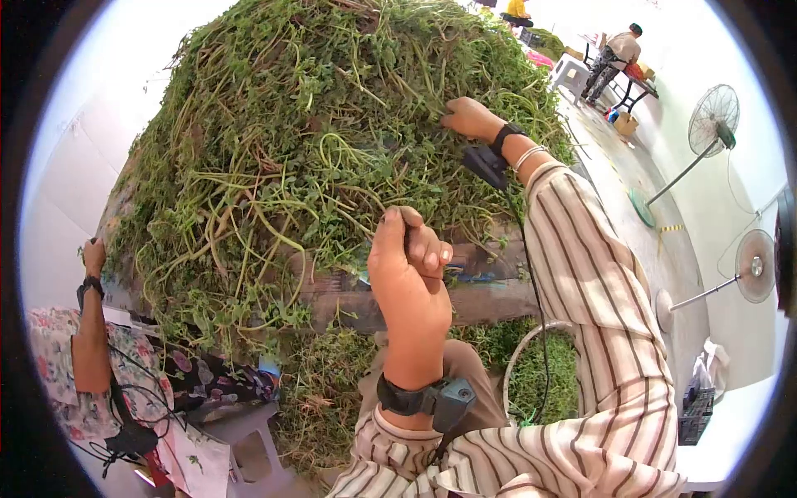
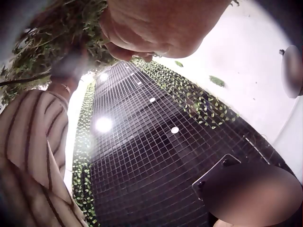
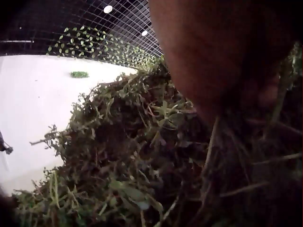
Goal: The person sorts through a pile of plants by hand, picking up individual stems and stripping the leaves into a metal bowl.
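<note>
A tall heap of leafy green plants with long pale stems fills the table before me. My left hand is raised at the heap's near edge, palm turned up and fingers curled. Its thumb and forefinger meet at the end of a plant stem running out of the heap. Farther to the right, my right hand reaches into the heap with its fingertips among the greens. In the right wrist view a thin stem comes out from under that hand; its fingers are mostly in shadow.
Another person's hand rests at the heap's left edge. More greens lie below the table, some in a round-rimmed basket. A cable hangs from my right wrist. Standing fans and a person at a far table are at right.
</note>
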`<state>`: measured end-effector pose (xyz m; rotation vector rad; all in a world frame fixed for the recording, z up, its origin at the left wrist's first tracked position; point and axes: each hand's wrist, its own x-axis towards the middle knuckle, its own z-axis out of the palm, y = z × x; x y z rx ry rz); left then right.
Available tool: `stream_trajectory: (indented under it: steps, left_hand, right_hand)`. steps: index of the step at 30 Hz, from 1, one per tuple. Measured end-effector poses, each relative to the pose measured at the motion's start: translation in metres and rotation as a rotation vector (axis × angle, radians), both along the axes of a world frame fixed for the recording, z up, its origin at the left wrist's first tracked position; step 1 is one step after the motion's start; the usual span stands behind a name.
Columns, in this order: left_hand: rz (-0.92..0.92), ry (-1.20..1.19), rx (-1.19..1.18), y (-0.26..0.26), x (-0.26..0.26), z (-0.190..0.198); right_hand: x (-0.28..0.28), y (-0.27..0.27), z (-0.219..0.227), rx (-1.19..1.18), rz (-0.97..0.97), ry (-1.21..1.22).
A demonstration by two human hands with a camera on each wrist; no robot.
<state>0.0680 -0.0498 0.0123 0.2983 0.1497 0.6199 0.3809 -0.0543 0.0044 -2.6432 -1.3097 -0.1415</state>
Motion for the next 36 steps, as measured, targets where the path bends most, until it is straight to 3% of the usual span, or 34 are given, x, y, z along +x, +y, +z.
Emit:
stream_trajectory:
  steps: [2,4,6,7,8,10,11,12,15,16,18,22,25,29,31,32,34,35,36]
  left_hand:
    - [-0.007,0.014,0.008,-0.001,-0.001,0.002]
    - [0.002,0.018,0.012,-0.001,-0.001,0.002]
    - [0.005,0.019,0.021,-0.001,-0.001,0.004]
    - [0.001,0.024,0.02,-0.002,-0.001,0.004]
    - [0.002,0.028,0.017,-0.001,-0.002,0.004]
    - [-0.005,0.021,0.012,-0.002,-0.001,0.003]
    - [-0.017,0.013,0.008,-0.001,-0.001,0.003]
    - [-0.009,0.008,0.005,-0.001,-0.001,0.004]
    - [-0.019,-0.004,0.002,0.001,-0.004,0.003]
    - [-0.006,-0.007,-0.015,0.002,-0.005,0.003]
    - [0.019,-0.01,-0.038,0.007,-0.007,0.003]
    - [0.075,-0.033,-0.066,0.017,-0.014,0.0]
    - [0.133,-0.074,-0.093,0.026,-0.019,0.001]
    - [0.259,-0.041,-0.088,0.038,-0.027,0.0]
    - [0.321,-0.043,-0.07,0.041,-0.029,-0.001]
    - [0.323,-0.039,-0.058,0.041,-0.029,-0.002]
    - [0.308,-0.055,-0.045,0.042,-0.029,-0.003]
    - [0.3,-0.034,-0.03,0.041,-0.029,-0.004]
    - [0.298,-0.023,-0.017,0.039,-0.028,-0.002]
  right_hand:
    - [-0.009,-0.012,0.014,-0.113,0.211,-0.032]
    - [-0.013,-0.016,0.024,-0.167,0.096,0.094]
    - [-0.023,-0.025,0.034,-0.058,0.264,-0.025]
    - [-0.034,-0.024,0.04,0.029,0.042,0.186]
    - [-0.039,-0.025,0.039,0.03,0.046,0.187]
    - [-0.039,-0.032,0.04,0.082,0.215,0.126]
    - [-0.031,-0.035,0.035,0.045,0.545,-0.35]
    - [-0.024,-0.033,0.029,0.042,0.554,-0.354]
    - [-0.052,-0.025,0.044,-0.004,-0.027,0.191]
    - [-0.05,-0.023,0.045,-0.005,-0.026,0.19]
    - [-0.042,-0.011,0.055,0.312,0.0,-0.062]
    - [-0.047,0.018,0.082,0.412,0.056,0.514]
    - [-0.071,0.047,0.083,0.377,0.185,0.701]
    - [-0.085,0.1,0.088,0.33,0.268,0.711]
    - [-0.085,0.126,0.082,0.215,0.356,0.435]
    - [-0.086,0.139,0.077,0.226,0.36,0.439]
    - [-0.091,0.158,0.067,0.302,0.165,0.212]
    - [-0.09,0.161,0.064,0.316,0.164,0.223]
    - [-0.092,0.162,0.062,0.397,0.124,0.41]
